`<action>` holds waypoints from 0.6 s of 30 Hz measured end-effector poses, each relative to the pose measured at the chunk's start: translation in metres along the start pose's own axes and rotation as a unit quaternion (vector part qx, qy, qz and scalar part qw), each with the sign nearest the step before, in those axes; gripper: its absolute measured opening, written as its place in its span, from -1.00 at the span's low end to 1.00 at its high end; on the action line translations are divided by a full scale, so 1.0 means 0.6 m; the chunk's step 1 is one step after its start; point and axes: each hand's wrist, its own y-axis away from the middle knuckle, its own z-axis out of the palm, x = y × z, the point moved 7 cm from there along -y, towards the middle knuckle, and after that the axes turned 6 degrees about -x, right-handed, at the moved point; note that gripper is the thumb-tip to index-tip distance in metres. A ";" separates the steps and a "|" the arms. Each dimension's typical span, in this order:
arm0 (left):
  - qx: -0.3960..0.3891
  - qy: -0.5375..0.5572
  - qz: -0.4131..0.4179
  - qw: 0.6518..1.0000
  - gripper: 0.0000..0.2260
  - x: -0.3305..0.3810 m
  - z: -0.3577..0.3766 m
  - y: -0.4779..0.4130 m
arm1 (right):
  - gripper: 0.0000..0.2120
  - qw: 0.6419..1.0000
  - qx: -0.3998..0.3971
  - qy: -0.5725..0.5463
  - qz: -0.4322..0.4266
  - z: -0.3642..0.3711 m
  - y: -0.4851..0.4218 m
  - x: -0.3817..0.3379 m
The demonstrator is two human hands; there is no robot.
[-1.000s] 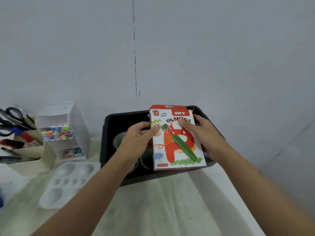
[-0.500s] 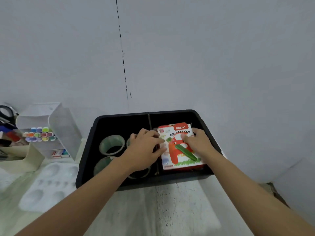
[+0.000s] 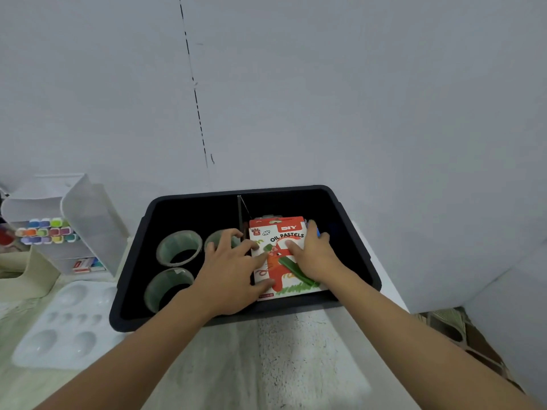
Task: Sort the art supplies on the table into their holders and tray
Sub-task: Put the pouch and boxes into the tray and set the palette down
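An oil pastels box (image 3: 288,233), white and red with a cat picture, lies flat in the right compartment of the black divided tray (image 3: 236,192). My right hand (image 3: 313,258) holds it, thumb on the face and fingers curled over the right edge. My left hand (image 3: 228,273) rests with spread fingers over the divider, its index finger and thumb touching the box's left side. Two rolls of tape (image 3: 177,247) (image 3: 165,287) stand in the left compartment. A third roll (image 3: 216,238) is partly hidden behind my left hand.
A clear marker holder (image 3: 88,220) with coloured markers (image 3: 44,232) stands left of the tray. A beige holder (image 3: 26,276) sits at the far left. A white paint palette (image 3: 68,327) lies on the table in front of them. The table ends just right of the tray.
The pastels box went from held up over the tray to lying flat in the right compartment. My left hand has loosened and spread its fingers; both hands moved down with it.
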 end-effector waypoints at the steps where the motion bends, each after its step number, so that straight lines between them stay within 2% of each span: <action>1: -0.006 -0.021 -0.004 1.000 -0.31 0.004 -0.006 -0.001 | -0.33 1.000 -0.002 0.023 0.003 0.002 0.000 0.000; 5: 0.001 -0.048 0.007 0.999 -0.48 0.007 -0.028 -0.004 | -0.26 0.986 0.013 0.167 0.005 -0.007 0.012 0.002; 8: 0.020 -0.018 0.023 0.999 -0.53 -0.003 -0.025 -0.002 | -0.26 0.983 0.029 0.183 -0.007 -0.016 0.026 0.000; 11: 0.039 0.026 0.038 0.998 -0.54 -0.012 -0.028 0.000 | -0.39 0.977 0.082 0.193 -0.033 -0.026 0.044 -0.016; 13: 0.056 0.057 0.062 0.995 -0.58 -0.017 -0.032 0.005 | -0.52 0.973 0.131 0.178 -0.071 -0.034 0.060 -0.039; 15: 0.108 0.137 0.097 0.980 -0.66 -0.030 -0.043 0.025 | -0.66 0.970 0.167 0.132 -0.122 -0.038 0.077 -0.072; 18: 0.237 0.292 0.079 0.923 -0.81 -0.089 -0.063 0.091 | -0.86 0.963 0.177 0.007 -0.202 -0.023 0.108 -0.133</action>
